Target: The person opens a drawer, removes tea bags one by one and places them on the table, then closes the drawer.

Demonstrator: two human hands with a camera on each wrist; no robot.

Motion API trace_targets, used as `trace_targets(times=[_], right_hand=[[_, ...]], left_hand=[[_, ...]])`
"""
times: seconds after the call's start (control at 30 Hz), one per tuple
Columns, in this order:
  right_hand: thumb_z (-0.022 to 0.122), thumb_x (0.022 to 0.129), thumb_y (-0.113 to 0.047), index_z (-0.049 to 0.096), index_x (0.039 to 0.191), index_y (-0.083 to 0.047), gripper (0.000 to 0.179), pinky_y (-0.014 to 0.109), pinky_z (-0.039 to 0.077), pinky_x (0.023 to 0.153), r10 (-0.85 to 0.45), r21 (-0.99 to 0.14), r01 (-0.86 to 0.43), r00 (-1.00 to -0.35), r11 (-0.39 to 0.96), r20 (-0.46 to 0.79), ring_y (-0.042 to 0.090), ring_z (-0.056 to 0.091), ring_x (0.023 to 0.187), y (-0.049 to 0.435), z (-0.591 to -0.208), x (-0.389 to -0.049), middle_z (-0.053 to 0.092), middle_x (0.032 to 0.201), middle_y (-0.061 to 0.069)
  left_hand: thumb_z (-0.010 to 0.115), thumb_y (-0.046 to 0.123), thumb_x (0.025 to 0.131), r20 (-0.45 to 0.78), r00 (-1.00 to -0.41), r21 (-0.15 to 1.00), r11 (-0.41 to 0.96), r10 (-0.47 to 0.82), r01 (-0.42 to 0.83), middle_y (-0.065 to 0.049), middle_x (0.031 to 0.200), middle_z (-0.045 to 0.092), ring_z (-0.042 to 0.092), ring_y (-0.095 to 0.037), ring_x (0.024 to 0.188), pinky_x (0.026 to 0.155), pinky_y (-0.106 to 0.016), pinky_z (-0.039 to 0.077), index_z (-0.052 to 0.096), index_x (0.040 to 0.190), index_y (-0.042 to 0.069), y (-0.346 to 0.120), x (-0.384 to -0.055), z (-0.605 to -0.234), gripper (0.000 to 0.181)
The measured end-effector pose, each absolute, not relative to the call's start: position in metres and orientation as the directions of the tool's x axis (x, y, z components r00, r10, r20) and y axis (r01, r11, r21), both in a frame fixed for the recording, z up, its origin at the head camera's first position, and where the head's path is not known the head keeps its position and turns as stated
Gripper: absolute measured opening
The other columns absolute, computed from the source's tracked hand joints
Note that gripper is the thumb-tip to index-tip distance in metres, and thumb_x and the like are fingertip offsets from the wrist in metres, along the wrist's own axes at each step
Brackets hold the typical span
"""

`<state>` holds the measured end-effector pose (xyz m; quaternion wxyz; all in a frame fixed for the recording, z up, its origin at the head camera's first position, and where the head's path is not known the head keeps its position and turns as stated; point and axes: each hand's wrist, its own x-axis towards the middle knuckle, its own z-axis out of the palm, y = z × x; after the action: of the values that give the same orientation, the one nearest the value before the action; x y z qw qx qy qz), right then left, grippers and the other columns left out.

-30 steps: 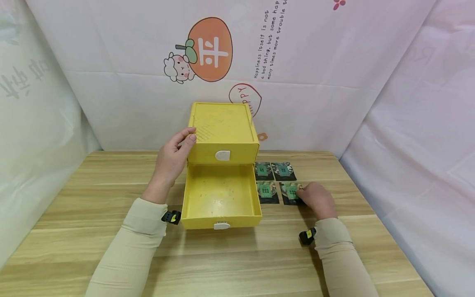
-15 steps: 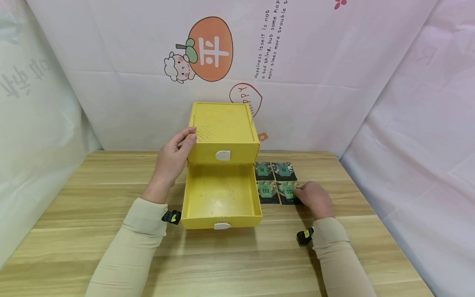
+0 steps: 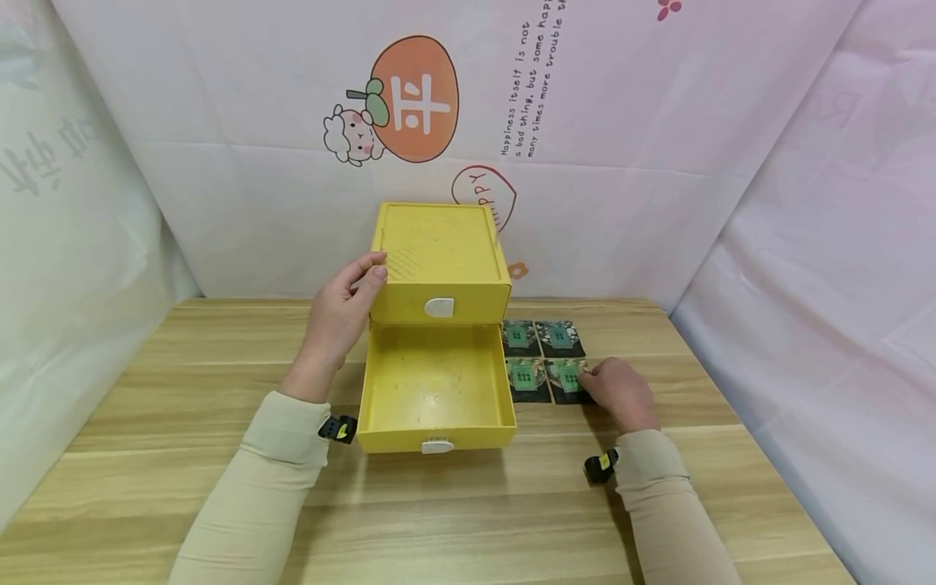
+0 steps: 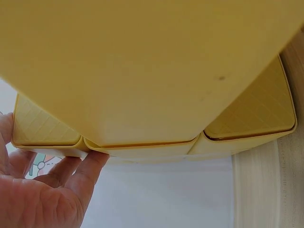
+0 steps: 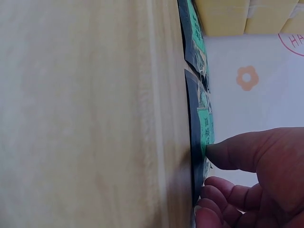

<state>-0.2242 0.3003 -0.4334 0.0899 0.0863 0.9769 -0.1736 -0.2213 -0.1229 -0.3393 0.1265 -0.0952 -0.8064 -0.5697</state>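
A yellow two-drawer box (image 3: 446, 244) stands mid-table, its lower drawer (image 3: 436, 439) pulled out with nothing inside and its upper drawer closed. My left hand (image 3: 338, 313) rests on the box's upper left side, fingertips at the top edge. In the left wrist view that hand's fingers (image 4: 86, 178) lie spread against the yellow side. To the right of the box, flat dark sachets with green labels form two rows. My right hand (image 3: 621, 392) pinches the right edge of the front right sachet (image 3: 566, 377), thumb on its face, as the right wrist view confirms.
Beside the box lie the front left sachet (image 3: 525, 378), the back left sachet (image 3: 519, 336) and the back right sachet (image 3: 560, 337). A printed white cloth (image 3: 621, 203) hangs behind the wooden table (image 3: 439, 520), and more cloth covers both sides.
My right hand has slid the front right sachet slightly left, close against its neighbour, then stayed there. The left hand, the box and the drawer have held still.
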Motion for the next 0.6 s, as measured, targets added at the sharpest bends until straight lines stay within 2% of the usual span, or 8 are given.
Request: trace_targets(times=[0.13,0.4,0.5,0.53,0.6], right_hand=[[0.054,0.105,-0.039,0.042,0.056,-0.018,0.054,0.032,0.032,0.052,0.140,-0.324,0.206,-0.967,0.924,-0.214,0.017,0.042,0.056,0.299,-0.433,-0.224,0.039,0.057,-0.003],[0.052,0.105,-0.041,0.044,0.061,-0.015,0.052,0.034,0.034,0.054,0.158,-0.322,0.222,-0.964,0.921,-0.212,0.019,0.043,0.059,0.299,-0.430,-0.223,0.040,0.061,0.000],[0.053,0.102,-0.040,0.062,0.085,-0.004,0.041,0.041,0.047,0.063,0.174,-0.326,0.225,-0.969,0.918,-0.178,0.027,0.058,0.073,0.299,-0.427,-0.221,0.062,0.081,0.012],[0.052,0.101,-0.039,0.065,0.098,0.000,0.040,0.045,0.051,0.069,0.179,-0.327,0.225,-0.970,0.918,-0.164,0.030,0.062,0.081,0.298,-0.426,-0.220,0.068,0.093,0.017],[0.052,0.101,-0.039,0.062,0.123,0.003,0.049,0.051,0.054,0.078,0.183,-0.330,0.218,-0.974,0.919,-0.135,0.037,0.066,0.098,0.296,-0.421,-0.218,0.068,0.121,0.025]], left_hand=[[0.050,0.062,0.104,0.313,-0.950,0.893,0.337,0.010,0.298,-0.001,0.150,0.059,0.060,-0.024,0.133,0.096,-0.045,0.051,0.056,0.152,0.027,-0.123,-0.221,-0.340,0.059],[0.051,0.062,0.104,0.309,-0.951,0.898,0.326,0.008,0.294,-0.001,0.151,0.058,0.059,-0.025,0.134,0.103,-0.050,0.051,0.057,0.151,0.027,-0.123,-0.221,-0.339,0.059],[0.051,0.062,0.104,0.308,-0.951,0.897,0.330,0.007,0.293,-0.001,0.151,0.058,0.059,-0.025,0.134,0.103,-0.050,0.051,0.057,0.151,0.027,-0.123,-0.221,-0.340,0.059],[0.051,0.062,0.104,0.309,-0.951,0.897,0.331,0.008,0.294,-0.001,0.151,0.058,0.059,-0.025,0.134,0.103,-0.049,0.051,0.057,0.151,0.027,-0.123,-0.222,-0.340,0.059],[0.051,0.062,0.104,0.309,-0.951,0.897,0.331,0.007,0.294,-0.001,0.151,0.058,0.059,-0.025,0.134,0.102,-0.049,0.051,0.057,0.151,0.027,-0.123,-0.221,-0.339,0.059]])
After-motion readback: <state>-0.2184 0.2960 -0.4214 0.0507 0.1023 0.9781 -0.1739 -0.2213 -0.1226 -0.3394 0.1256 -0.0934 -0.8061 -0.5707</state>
